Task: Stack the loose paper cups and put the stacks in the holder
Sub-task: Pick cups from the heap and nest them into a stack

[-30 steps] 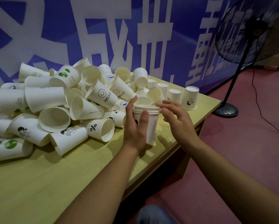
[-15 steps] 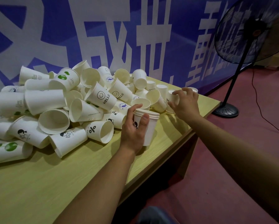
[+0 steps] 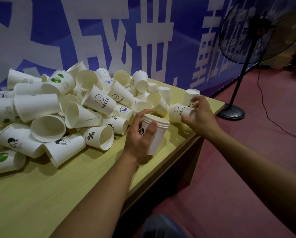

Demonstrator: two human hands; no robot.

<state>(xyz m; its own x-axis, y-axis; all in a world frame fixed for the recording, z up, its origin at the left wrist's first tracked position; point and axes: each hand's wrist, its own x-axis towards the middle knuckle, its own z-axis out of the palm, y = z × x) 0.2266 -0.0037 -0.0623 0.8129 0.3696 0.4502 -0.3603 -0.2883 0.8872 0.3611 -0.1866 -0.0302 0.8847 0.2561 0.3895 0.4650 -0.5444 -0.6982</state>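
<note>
White paper cup stack: one more cup coming.
Left hand grips stack near bench's right edge; right hand has just pinched smiley "HELLO" cup from pile.

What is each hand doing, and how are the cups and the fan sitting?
Left hand: grips the stack of cups.
Stack of cups: upright, open end up.
Right hand: holds the smiley cup.
Smiley cup: tipped on its side.
Pile of cups: loose, jumbled on the table.
Fan: standing on the floor.
</note>
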